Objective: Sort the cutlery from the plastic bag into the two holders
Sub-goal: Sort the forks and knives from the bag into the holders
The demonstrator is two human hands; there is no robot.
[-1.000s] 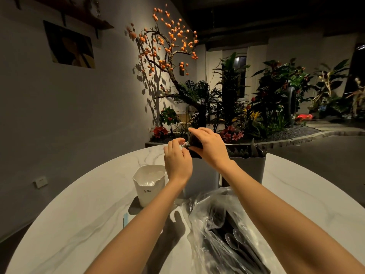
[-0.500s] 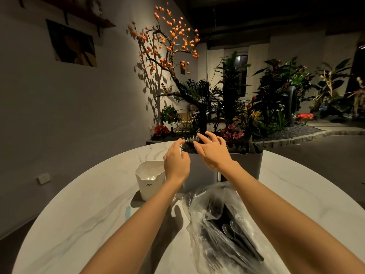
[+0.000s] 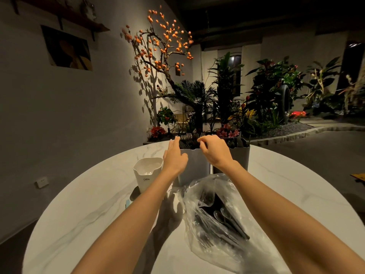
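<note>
Your left hand, fingers straight, and right hand, fingers loosely curled and empty, flank the left grey holder near the round marble table's far edge, the plastic bag of cutlery nearer you, plants beyond.

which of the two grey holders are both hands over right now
The left grey holder, beside the white cup. The left hand and right hand are both at its rim; the right holder stands untouched.
</note>
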